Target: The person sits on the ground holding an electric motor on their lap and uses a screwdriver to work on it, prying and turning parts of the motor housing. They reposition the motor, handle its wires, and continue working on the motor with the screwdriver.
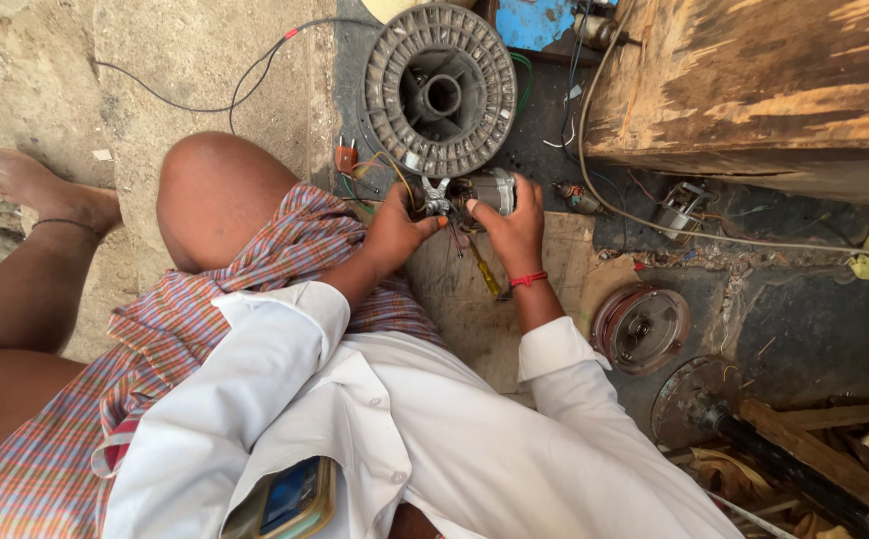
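Both of my hands hold a small electric motor part [481, 190], a grey metal body with wires, just in front of a large grey plastic spool. My left hand [397, 230] grips its left end, where a metal bracket and coloured wires stick out. My right hand [512, 228], a red thread at the wrist, closes round the right side of the body. A yellow-handled screwdriver [484, 276] lies on the ground under my hands.
The grey spool [441, 90] lies flat ahead. A worn wooden block [754, 90] fills the upper right. A round metal motor cover [641, 327] and a rusty disc [689, 399] lie to the right. Loose cables cross the floor. My bare knee [220, 195] is at left.
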Tool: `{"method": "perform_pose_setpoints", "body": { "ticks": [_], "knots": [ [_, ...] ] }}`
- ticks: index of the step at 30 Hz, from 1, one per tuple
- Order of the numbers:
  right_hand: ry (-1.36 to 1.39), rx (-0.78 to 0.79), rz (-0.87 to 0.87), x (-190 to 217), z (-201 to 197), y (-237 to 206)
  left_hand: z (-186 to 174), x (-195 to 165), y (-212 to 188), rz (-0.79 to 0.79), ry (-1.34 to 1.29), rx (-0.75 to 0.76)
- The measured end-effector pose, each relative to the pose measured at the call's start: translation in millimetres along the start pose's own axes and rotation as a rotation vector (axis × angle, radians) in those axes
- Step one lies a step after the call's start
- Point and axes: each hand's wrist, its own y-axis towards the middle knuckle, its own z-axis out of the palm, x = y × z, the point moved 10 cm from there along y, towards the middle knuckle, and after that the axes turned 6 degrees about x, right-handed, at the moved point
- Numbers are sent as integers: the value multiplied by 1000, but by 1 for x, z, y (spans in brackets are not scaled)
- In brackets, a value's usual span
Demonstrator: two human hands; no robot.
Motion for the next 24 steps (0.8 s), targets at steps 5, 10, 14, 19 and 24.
{"method": "perform_pose_setpoints", "body": {
  "ticks": [5,10,14,19,24],
  "knots": [
    [37,2,51,-19,4,-25,-12,12,-27,-109,356,-158],
    [160,31,99,-35,12,-45,-10,16,-40,-111,463,-192],
    [273,23,94,-38,12,-57,-6,5,-50,-23,539,-206],
    [419,58,94,-24,13,-64,-8,-17,-64,18,652,-196],
    [579,96,97,-3,23,-60,-34,-23,-71,-6,517,-238]
  ]
}}
